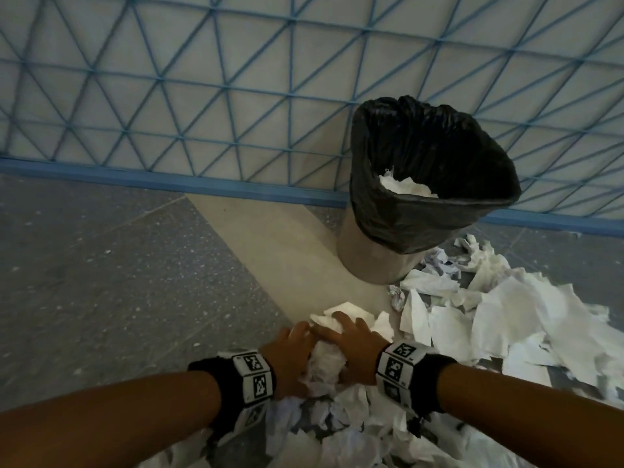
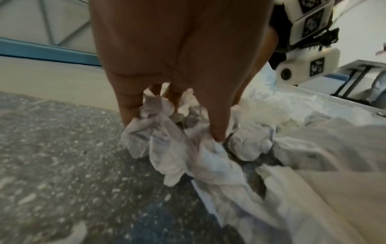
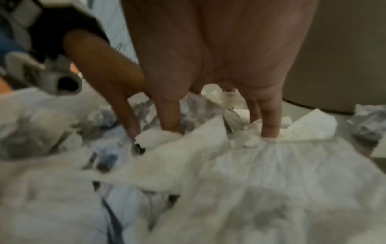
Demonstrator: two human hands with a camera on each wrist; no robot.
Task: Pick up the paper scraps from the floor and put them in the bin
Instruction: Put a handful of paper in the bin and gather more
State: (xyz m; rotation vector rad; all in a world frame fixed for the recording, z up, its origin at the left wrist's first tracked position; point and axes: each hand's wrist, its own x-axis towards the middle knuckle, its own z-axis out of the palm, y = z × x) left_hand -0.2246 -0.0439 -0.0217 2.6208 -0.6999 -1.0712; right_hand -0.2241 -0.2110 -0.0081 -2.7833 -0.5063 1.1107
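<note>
Both my left hand point(image 1: 290, 349) and right hand point(image 1: 354, 342) are clenching a bunch of crumpled white paper scraps point(image 1: 326, 363) on the speckled grey floor point(image 1: 101, 282) near the black-lined bin point(image 1: 435, 211); light, squashy, probably best scooped from underneath.

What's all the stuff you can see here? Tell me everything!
bin: one, grey, standing on the floor by the wall, right of centre.
bag: one, black, lining the bin, folded over its rim.
paper in bin: some, white, low inside the bag.
scraps: many, white, some with dark print, spread on the floor beside the bin and under the arms.
bundle: one crumpled bunch, white, between the two hands.
floor: grey speckled, with a pale strip leading to the bin.
wall: pale with blue criss-cross lines and a blue base strip.
wristbands: two, black with white tags.
left hand: grips the bundle.
right hand: grips the bundle.
</note>
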